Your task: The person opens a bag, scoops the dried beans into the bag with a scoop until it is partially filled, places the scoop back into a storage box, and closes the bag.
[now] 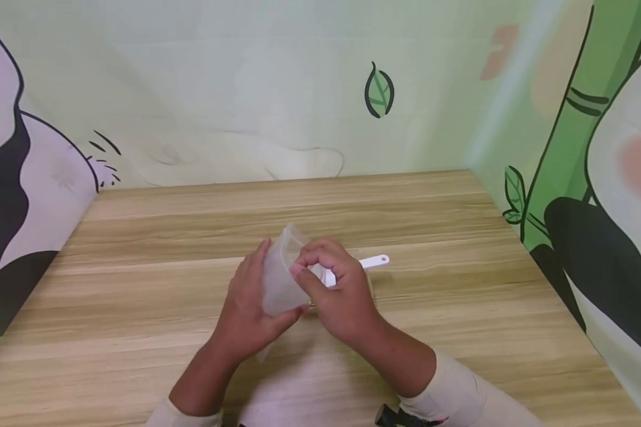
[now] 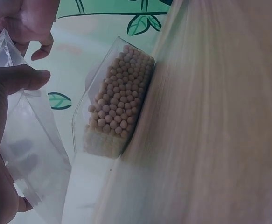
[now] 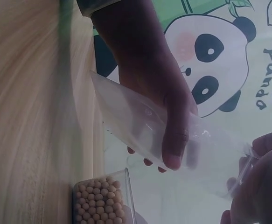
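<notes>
A translucent plastic bag [image 1: 284,281] is held up above the table, between both hands. My left hand [image 1: 250,305] grips its side, with the thumb on the near face and the fingers behind. At the bag's upper edge, my right hand [image 1: 344,290] pinches the plastic between thumb and curled fingers. A clear plastic box [image 2: 101,145] full of small round beige balls [image 2: 119,95] stands on the table just beyond the hands, mostly hidden by the right hand in the head view. A white handle with a hole [image 1: 375,261] sticks out to the right there.
The wood-grain table [image 1: 155,332] extends around the hands. A printed backdrop [image 1: 235,95] with pandas and bamboo rises behind the table and at both sides.
</notes>
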`<state>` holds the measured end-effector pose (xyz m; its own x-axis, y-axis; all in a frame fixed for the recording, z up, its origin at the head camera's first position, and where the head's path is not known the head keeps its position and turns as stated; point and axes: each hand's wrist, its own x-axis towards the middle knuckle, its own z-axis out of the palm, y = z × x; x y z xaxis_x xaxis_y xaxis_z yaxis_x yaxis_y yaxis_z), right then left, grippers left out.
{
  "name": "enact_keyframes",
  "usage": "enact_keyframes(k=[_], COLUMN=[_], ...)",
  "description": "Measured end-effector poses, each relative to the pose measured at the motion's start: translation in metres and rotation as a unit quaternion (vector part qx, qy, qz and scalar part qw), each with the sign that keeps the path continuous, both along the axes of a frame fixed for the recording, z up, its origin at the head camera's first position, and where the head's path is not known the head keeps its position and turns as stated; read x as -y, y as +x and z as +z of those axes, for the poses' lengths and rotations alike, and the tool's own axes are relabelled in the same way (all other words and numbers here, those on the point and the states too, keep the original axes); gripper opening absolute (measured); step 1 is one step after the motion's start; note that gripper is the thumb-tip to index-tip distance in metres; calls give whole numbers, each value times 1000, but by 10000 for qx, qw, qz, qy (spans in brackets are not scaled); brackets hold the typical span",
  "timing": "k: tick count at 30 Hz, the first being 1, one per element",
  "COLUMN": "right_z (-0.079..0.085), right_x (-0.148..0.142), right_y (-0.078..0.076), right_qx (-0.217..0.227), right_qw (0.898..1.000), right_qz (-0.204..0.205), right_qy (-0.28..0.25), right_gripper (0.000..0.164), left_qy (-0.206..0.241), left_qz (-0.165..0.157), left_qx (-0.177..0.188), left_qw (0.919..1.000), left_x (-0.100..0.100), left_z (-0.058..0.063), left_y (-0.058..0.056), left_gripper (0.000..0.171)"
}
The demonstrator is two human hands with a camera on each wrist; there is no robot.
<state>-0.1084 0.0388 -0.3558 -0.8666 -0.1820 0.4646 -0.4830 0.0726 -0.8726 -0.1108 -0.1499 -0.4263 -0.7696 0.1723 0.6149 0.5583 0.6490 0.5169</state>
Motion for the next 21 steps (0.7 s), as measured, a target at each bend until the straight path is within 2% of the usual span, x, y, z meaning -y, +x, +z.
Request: enact_keyframes(k=[5, 10, 15, 18, 21], right_z=[2, 7, 8, 9, 9], right_x=[-3, -10, -14, -16, -17], right_y=[-3, -14, -25, -27, -28], right_qx=[103, 869, 1835, 2040, 2039], right_qw=[9997, 9936, 9803, 9759, 9750], right_qz=[-243, -653, -550, -587, -692], right_qy=[-17, 316, 473, 507, 555], right_gripper=[9, 25, 16, 14, 14], left_qy=[223, 401, 536, 633, 708], left_qz=[-143, -229, -296, -339, -435], left_qx=[186, 546, 854, 939, 957], left_qw=[9995, 9974, 9945, 9930, 9919], left_x=[1, 2, 3, 4, 6], left_z=[-2, -1, -1, -1, -1], left_y=[-1, -1, -1, -2, -3], left_gripper=[112, 112, 111, 111, 111])
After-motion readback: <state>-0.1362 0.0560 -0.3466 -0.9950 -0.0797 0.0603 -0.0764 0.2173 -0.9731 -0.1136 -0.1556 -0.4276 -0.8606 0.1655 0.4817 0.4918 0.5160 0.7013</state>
